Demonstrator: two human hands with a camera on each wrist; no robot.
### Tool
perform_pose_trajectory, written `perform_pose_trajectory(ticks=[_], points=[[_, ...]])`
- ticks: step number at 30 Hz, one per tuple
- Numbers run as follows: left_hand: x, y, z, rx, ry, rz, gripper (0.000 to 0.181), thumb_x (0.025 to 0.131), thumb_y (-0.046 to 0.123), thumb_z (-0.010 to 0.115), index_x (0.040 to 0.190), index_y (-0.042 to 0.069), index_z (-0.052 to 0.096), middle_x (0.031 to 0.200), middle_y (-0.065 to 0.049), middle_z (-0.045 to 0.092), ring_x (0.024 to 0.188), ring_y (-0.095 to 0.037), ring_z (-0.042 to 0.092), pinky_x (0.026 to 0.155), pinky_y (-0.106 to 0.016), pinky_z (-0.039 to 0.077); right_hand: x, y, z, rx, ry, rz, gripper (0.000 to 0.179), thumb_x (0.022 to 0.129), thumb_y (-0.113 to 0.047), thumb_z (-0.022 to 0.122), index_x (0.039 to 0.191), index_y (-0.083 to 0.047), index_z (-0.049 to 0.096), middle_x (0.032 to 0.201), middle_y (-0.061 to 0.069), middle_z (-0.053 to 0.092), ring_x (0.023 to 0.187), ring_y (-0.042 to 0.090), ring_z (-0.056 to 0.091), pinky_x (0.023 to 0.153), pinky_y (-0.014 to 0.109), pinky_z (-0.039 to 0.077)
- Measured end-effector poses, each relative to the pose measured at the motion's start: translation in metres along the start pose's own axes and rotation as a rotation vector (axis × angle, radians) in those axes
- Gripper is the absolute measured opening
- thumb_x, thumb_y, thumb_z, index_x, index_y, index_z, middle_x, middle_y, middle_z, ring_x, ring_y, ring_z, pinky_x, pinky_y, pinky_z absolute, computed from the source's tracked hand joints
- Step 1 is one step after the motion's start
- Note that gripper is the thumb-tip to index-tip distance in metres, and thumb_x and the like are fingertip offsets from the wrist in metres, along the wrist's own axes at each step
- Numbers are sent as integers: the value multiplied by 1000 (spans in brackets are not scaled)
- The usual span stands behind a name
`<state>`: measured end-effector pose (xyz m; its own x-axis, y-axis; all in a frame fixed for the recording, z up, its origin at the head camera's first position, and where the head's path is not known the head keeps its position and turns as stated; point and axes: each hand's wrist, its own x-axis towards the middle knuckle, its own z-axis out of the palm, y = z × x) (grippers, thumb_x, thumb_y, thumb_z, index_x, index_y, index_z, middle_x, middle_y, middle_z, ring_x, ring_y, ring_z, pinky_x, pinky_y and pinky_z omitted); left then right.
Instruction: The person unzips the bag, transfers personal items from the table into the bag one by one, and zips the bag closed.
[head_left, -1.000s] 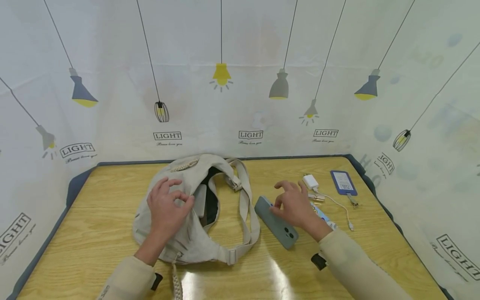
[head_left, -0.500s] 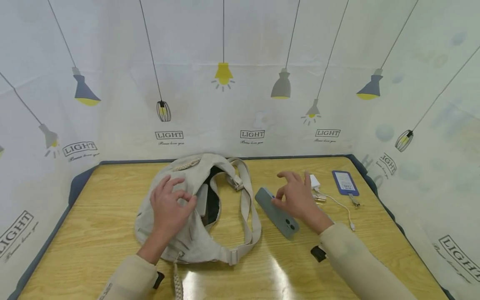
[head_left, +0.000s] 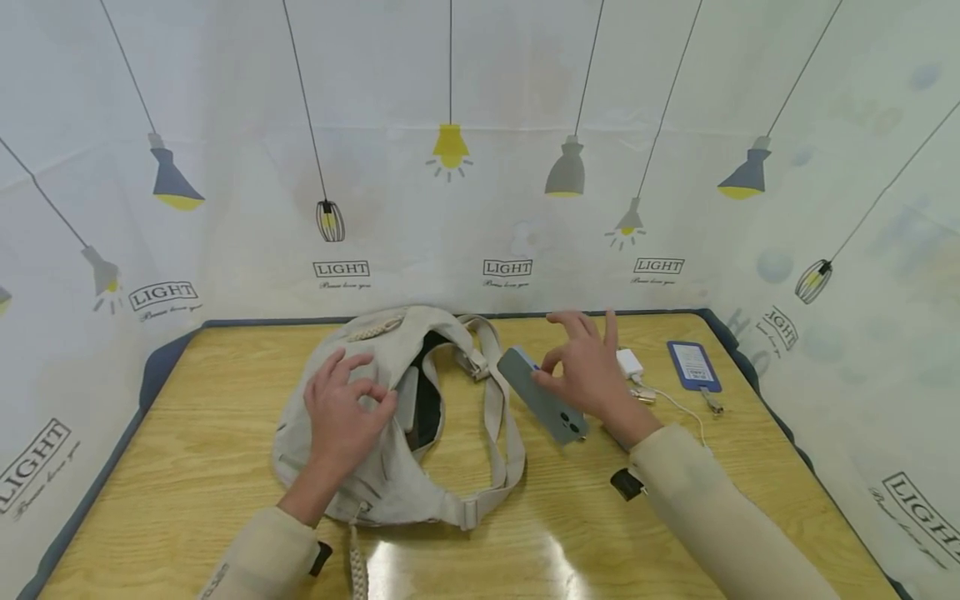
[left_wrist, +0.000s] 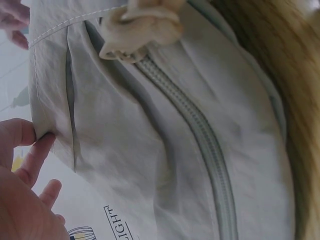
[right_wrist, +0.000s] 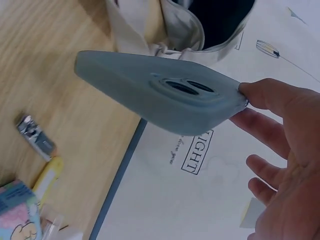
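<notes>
Centre-right, the right hand (head_left: pixel 588 379) pinches the phone (head_left: pixel 542 402) by one edge, which could let it slip; centre-left, the left hand (head_left: pixel 341 417) pinches the bag (head_left: pixel 408 493).

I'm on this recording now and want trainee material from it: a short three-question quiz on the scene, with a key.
1. Multiple choice: What does the right hand pinch?
A. a white plastic charger plug
B. a grey-green rectangular phone with camera lenses
C. a silver metal nail clipper

2. True or false: The beige fabric bag is fully closed.

3. Short answer: In the head view, which item lies farthest right on the yellow wood-grain table?

Key
1. B.
2. False; its opening gapes, and the left hand pinches the fabric at the edge.
3. The blue-rimmed rectangular card holder with a small metal clip.
</notes>
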<state>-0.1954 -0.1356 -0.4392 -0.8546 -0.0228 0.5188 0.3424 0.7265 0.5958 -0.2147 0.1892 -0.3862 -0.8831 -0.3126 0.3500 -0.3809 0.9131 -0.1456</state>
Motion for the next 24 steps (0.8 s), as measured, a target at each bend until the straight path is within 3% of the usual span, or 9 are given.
perform_pose_trajectory(ticks=[8,16,24], points=[[0,1,1,5,-4,2,21,77,14,75,58,10,67,126,-12,63,139,-37,35,110,-62,18,13,-19,-2,43,-21,-3,21,84,-37,73,66,-26,74,145,11,48,140,34,32,111,73,1],[-1,1,1,8,-9,-13,20,77,15,74,59,10,68,126,-12,63,140,-36,34,110,-63,17,21,-42,8,188,-15,-16,20,83,-36,74,66,-26,75,145,11,49,139,35,33,111,74,1],[0,3,2,4,1,-16,20,77,16,74,58,10,68,125,-11,63,140,-35,35,111,-62,17,28,-61,29,294,-12,81,21,85,-34,72,68,-23,77,144,7,49,136,39,36,112,72,3]])
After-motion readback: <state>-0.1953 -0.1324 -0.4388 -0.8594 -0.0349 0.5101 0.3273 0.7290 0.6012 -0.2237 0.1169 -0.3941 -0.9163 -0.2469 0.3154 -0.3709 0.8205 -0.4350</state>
